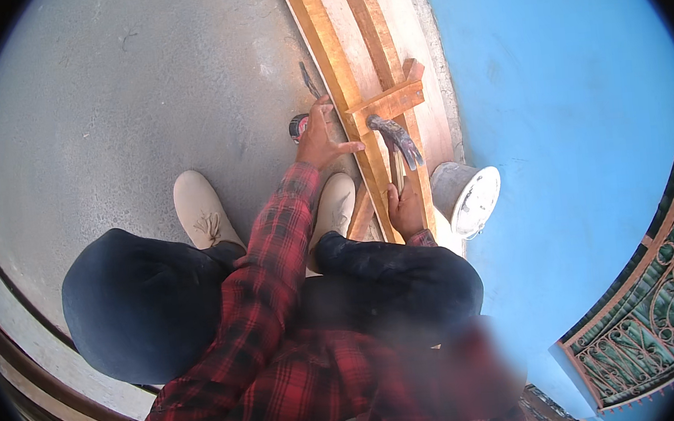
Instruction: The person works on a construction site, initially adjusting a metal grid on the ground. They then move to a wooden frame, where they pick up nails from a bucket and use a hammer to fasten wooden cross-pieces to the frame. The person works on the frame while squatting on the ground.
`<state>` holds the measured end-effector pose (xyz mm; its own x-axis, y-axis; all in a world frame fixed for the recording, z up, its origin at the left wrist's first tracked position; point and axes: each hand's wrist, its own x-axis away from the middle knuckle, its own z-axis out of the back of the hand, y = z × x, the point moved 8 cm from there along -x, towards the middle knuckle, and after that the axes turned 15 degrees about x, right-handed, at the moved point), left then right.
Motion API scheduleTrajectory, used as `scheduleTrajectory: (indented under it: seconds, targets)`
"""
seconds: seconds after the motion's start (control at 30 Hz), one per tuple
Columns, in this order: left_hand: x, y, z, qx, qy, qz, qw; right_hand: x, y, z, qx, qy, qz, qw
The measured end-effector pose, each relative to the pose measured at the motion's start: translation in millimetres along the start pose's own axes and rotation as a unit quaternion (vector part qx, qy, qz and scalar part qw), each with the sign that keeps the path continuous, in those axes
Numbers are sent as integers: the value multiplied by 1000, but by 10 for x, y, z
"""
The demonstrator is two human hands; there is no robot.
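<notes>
My right hand (pixel 407 211) is closed around the handle of a claw hammer (pixel 396 137). The hammer's dark metal head lies over the wooden frame, beside a short crosspiece (pixel 386 103) set across two long timbers. My left hand (pixel 318 138) is spread, with its thumb on the near long timber (pixel 332 58) and its fingers along that timber's left side. Close by that hand, on the floor, is a small round black and red thing (pixel 297 127), perhaps a tape measure. A thin dark tool (pixel 309 80) lies just beyond the fingertips.
A whitish bucket (pixel 468 197) lies tipped against the blue wall (pixel 569 110) on the right. The long timbers rest on pale boards (pixel 424 58) along the wall. My shoes (pixel 207 210) stand on the grey floor (pixel 120 109). An ornate metal grille (pixel 649 295) is at lower right.
</notes>
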<state>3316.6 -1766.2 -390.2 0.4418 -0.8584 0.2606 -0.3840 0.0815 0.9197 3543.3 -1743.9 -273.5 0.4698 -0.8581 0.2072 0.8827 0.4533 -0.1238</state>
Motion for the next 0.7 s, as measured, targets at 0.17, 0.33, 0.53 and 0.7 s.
scheduleTrajectory:
  seconds: [0.17, 0.33, 0.53, 0.7]
  targets:
    - [-25, -145, -56, 127, 23, 45, 991, 147, -98, 156, -29, -42, -96, 994]
    - [-170, -65, -186, 234, 51, 75, 968, 586, 195, 495, -30, -11, -203, 979]
    - [-186, -87, -369, 94, 61, 31, 993, 1347, 1110, 878, -5, 157, -375, 914]
    - [-138, -21, -478, 64, 87, 88, 990, 1277, 1700, 1036, -53, 239, -462, 853]
